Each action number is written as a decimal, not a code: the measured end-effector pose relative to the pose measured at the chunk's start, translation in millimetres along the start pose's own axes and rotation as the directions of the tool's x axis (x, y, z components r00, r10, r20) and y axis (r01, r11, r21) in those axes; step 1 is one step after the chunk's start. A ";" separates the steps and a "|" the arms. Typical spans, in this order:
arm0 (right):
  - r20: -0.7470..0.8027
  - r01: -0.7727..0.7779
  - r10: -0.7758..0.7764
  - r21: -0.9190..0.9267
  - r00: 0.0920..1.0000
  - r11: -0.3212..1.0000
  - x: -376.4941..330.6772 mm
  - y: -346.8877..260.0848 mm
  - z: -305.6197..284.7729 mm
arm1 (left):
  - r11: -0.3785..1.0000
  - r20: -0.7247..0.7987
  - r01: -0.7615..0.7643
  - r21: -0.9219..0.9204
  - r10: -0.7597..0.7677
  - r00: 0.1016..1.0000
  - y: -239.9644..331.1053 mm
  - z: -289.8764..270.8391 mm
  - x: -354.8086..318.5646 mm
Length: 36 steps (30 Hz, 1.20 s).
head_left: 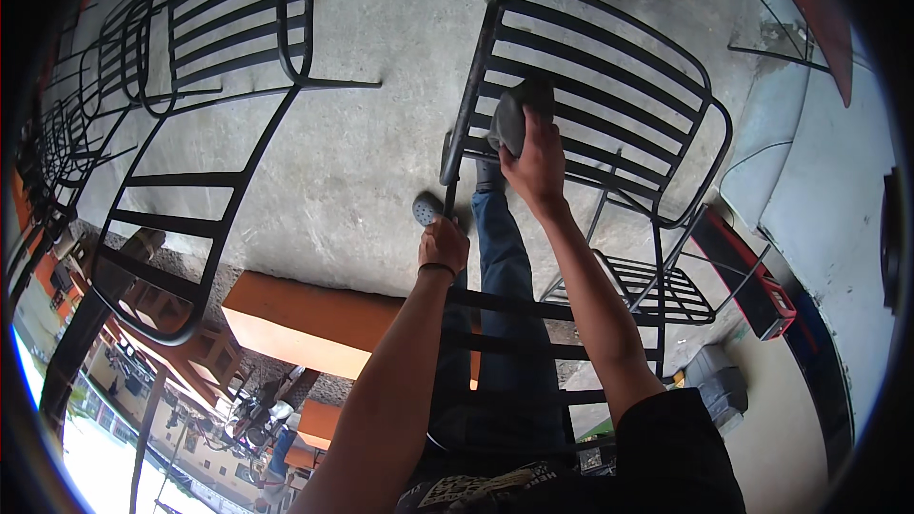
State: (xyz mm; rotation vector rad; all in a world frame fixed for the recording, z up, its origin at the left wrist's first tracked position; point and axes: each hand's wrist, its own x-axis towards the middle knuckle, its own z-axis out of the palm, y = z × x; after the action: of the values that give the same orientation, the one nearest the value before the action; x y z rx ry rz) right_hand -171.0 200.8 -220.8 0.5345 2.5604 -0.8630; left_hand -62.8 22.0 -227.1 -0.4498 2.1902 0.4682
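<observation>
A black metal chair frame (609,76) with slatted bars stands tilted on the concrete floor in front of me. My left hand (443,246) is closed around the frame's left side tube, low down. My right hand (536,164) presses a grey rag (514,114) against the slats near the left upper part of the frame. My jeans-clad legs and grey shoes (427,208) show behind the bars.
Several more black metal chair frames (238,29) stand at the left and upper left. An orange ledge (314,309) runs below the concrete floor (381,133). A red-and-black box (752,286) and a grey case (719,381) lie at the right, beside a white wall.
</observation>
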 end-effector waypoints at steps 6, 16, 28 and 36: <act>-0.094 0.511 -0.563 -0.320 0.821 0.798 55.6 3.5 63.3 | 1.000 0.027 -0.003 0.012 0.002 1.000 5.5 0.7 2.6; -0.282 0.369 -0.461 -0.324 0.841 0.871 61.6 11.9 95.1 | 0.999 -0.072 -0.026 0.045 0.029 0.997 32.7 -28.9 16.3; -0.357 0.381 -0.459 -0.269 0.814 0.885 85.7 31.5 89.2 | 0.850 -0.478 -0.493 0.184 0.516 0.711 185.2 -116.0 169.3; -0.462 0.157 -0.327 -0.368 0.824 0.916 68.6 161.7 19.8 | 0.868 -0.547 -0.366 0.334 0.495 0.675 186.3 -106.0 182.0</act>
State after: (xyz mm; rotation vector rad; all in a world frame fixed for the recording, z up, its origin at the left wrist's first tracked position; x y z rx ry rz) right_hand -149.6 323.4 -346.4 0.3743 3.2406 -0.3895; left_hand -327.1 104.6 -276.3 0.0715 2.9831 0.3721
